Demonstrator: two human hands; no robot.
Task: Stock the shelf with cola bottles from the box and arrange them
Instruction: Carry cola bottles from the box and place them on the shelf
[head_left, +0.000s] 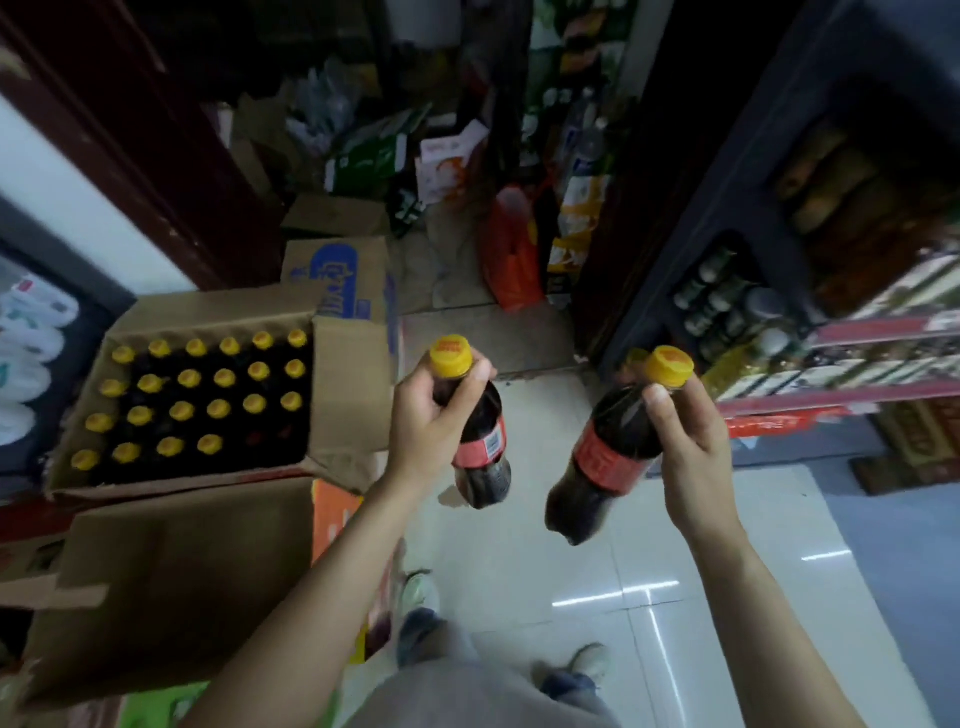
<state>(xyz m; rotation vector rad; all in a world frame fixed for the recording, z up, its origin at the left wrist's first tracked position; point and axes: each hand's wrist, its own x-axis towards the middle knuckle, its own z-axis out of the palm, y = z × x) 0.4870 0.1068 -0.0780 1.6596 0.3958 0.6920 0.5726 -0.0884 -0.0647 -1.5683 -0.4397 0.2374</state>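
Left hand (423, 421) gripping cola bottle (480, 441) at neck, right hand (685, 441) clamping second bottle (602, 457) likewise; carrying both from box (343, 395) toward shelf (831, 338), likely halving trips.

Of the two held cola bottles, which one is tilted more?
The bottle in the right hand, bottle: base swung leftward. The left hand bottle hangs nearly upright.

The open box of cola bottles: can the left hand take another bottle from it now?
Probably not yet. The left hand already grips a cola bottle by its neck, so its fingers are occupied. The open box lies just beside it, uncovered, with nothing between.
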